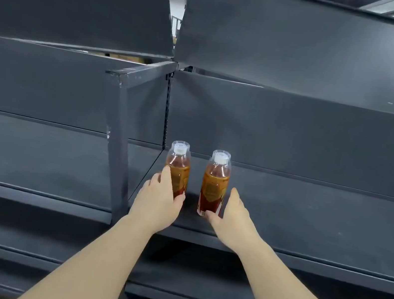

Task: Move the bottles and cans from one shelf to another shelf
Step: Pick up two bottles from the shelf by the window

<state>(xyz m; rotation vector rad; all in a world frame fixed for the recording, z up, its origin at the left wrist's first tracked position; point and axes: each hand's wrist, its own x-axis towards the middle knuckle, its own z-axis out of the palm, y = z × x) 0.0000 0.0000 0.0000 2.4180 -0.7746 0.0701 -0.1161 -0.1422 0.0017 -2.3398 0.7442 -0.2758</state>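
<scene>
Two clear bottles of amber drink with white caps and orange-red labels stand upright, side by side, on the dark grey shelf (309, 222) right of the upright post. My left hand (159, 200) wraps round the lower part of the left bottle (179, 164), fingers on its left side and thumb at its base. My right hand (231, 216) cups the right bottle (215, 181) from the right, with the thumb across the bottom of the label. The fingers behind both bottles are hidden.
A grey metal post (119, 151) with a bracket arm splits the shelving into a left bay (31, 159) and a right bay. An upper shelf (313, 51) overhangs above, and lower shelves (190, 298) run beneath my forearms.
</scene>
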